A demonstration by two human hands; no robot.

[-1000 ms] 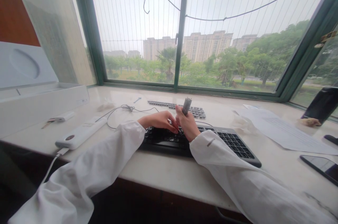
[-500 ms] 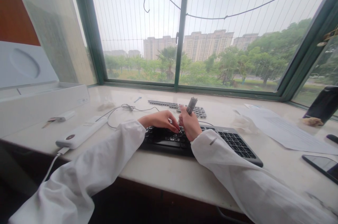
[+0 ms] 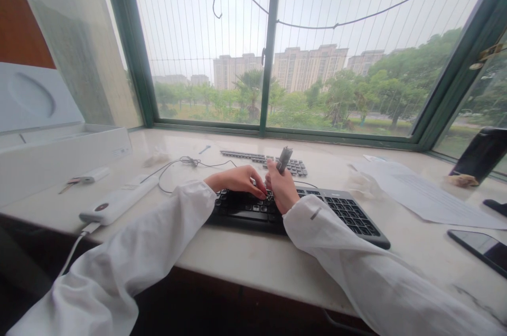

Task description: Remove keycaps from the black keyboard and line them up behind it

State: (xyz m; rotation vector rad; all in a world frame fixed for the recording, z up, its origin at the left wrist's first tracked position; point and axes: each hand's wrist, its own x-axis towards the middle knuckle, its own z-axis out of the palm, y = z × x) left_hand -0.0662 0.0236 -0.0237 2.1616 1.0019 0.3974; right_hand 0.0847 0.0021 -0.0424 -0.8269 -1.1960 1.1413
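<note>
From where I stand, with the window at twelve o'clock, two white sleeves (image 3: 99,272) come in nearest, one from seven and one from five; they reach over the front edge of the table (image 3: 237,254) to a black keyboard (image 3: 356,217), which lies on it at the middle of the dial; a phone (image 3: 485,249) lies flat at about half past three.

The left hand (image 3: 242,180) arches over the keyboard, fingertips bent down at its keys, thumb and forefinger close together; I cannot tell whether they pinch anything; the right hand (image 3: 285,188), just beside it, is wrapped round a grey handle (image 3: 284,159), whose top pokes up, tilted towards one; its lower end is hidden from me.

Farther off, a white power bank (image 3: 119,201) lies at nine, a cable (image 3: 190,160) looped at ten; paper (image 3: 415,190) spreads at two; loose keycaps (image 3: 297,168) sit in rows at twelve, just behind the hands; a white box (image 3: 63,159) stands at ten; past everything, the window (image 3: 264,77) looks out on trees (image 3: 420,74) and pale buildings (image 3: 309,67).
</note>
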